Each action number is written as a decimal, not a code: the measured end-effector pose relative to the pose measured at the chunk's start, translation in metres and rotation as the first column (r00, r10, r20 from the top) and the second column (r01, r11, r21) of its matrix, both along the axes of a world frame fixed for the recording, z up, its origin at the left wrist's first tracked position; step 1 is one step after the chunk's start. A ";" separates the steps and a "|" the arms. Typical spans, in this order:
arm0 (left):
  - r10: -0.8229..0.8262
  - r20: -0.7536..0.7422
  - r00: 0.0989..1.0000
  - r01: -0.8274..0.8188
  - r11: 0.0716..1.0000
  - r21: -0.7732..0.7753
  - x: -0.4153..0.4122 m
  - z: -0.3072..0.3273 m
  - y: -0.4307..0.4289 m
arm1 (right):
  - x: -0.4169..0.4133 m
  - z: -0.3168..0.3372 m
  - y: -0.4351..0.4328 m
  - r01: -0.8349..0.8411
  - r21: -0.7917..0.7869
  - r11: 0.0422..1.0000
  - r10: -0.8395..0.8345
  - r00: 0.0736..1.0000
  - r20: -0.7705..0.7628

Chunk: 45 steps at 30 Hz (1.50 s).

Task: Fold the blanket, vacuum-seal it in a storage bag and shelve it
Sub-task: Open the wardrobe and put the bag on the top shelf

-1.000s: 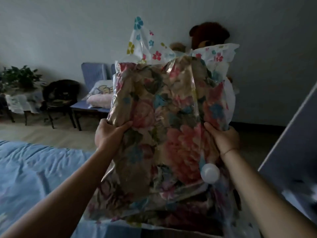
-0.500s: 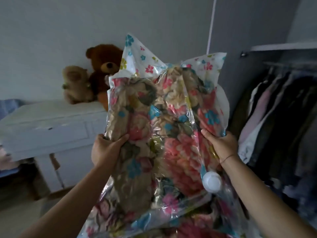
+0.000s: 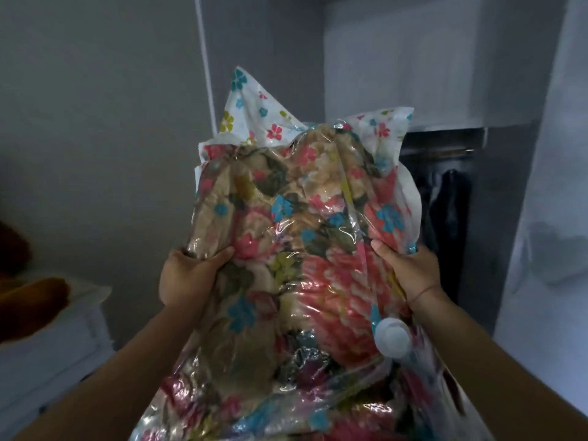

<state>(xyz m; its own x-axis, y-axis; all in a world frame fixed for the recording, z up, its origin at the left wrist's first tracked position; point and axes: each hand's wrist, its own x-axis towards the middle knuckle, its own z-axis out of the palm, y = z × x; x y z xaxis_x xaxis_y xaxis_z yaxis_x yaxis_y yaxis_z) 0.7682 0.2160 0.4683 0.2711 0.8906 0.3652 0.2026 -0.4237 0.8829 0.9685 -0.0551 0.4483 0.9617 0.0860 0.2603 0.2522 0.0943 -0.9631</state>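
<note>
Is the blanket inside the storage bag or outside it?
Inside. The floral blanket shows through the clear storage bag, which the left hand and right hand grip at its sides.

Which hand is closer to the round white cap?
The right hand; the cap sits just below it, while the left hand holds the bag's other side.
</note>
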 end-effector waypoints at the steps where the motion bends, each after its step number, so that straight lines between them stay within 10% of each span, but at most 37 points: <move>1: -0.039 0.001 0.999 0.039 0.999 0.015 0.028 0.009 0.003 | 0.020 0.006 -0.002 0.034 0.003 0.999 -0.034 0.999 0.011; 28: -0.424 0.507 0.751 0.376 0.905 0.199 0.591 0.264 0.142 | 0.454 0.298 0.090 0.462 0.238 0.854 -0.520 0.754 0.402; 41: -0.562 0.384 0.733 0.508 0.827 0.240 0.766 0.324 0.181 | 0.594 0.348 0.100 0.573 0.003 0.820 -0.531 0.758 0.378; 45: -0.492 0.202 0.847 0.295 0.752 0.590 0.756 0.328 0.156 | 0.602 0.352 0.101 0.585 -0.060 0.809 -0.519 0.758 0.396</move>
<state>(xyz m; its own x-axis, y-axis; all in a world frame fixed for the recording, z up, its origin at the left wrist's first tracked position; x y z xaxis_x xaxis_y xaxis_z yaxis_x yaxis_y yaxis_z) 1.5239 0.3720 0.7966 0.3312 0.3754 0.8657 -0.3436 -0.8065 0.4812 1.5705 0.0455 0.8003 0.7040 -0.3571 0.6138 0.5248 -0.3206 -0.7885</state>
